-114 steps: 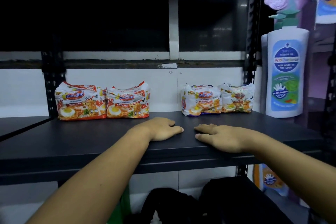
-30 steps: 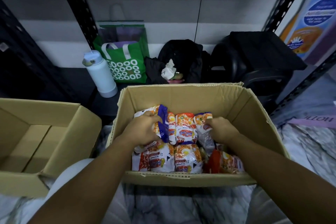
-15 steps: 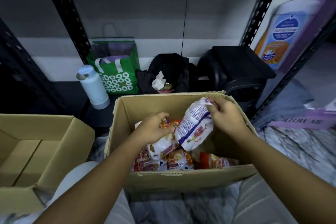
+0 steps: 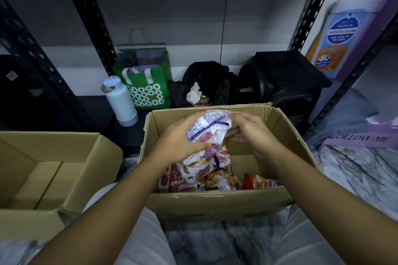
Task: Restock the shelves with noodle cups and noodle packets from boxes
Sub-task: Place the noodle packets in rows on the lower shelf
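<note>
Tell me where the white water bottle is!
In the head view the white water bottle stands upright at the back left, right beside the green bag and just beyond the far left corner of the noodle box.

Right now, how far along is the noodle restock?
Done: the left cardboard box shows nothing inside. In hand: the left hand and right hand hold a bunch of noodle packets above the open box. Left: the remaining packets lie in that box, and the held bunch is not yet shelved.
</note>
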The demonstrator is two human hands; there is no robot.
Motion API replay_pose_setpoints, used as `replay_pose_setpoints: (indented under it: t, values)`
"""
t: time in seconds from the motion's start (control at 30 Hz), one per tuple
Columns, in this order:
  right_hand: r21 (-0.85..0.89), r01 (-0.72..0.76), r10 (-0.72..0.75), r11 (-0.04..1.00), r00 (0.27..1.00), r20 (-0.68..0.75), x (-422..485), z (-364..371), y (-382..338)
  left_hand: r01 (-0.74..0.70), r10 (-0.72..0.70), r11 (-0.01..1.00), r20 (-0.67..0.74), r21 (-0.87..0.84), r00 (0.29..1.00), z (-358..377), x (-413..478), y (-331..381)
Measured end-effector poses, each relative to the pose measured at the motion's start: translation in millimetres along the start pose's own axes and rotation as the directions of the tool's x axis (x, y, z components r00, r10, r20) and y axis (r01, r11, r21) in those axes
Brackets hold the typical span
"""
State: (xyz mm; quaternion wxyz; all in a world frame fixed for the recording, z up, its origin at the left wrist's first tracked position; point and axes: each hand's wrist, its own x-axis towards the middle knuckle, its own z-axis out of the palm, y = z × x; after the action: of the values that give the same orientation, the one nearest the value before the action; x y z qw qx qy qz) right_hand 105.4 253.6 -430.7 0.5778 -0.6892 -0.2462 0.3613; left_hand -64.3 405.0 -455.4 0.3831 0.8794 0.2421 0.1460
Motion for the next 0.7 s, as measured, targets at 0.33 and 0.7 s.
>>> replay_pose_setpoints:
  t: [0.33,0.7]
  values:
    - [-0.992,-0.046,0.748,0.117,0.661,0.058,16.9,-71.0,101.1,0.192,-0.19,0.974,0.031,-0.116,0.981,7.1,5.5,-23.3]
    - [-0.92,0.307,0.378,0.243,0.844,0.381,5.4,-69.4,69.9,0.191,-0.19,0.973,0.023,-0.128,0.982,16.0,7.0,-20.9]
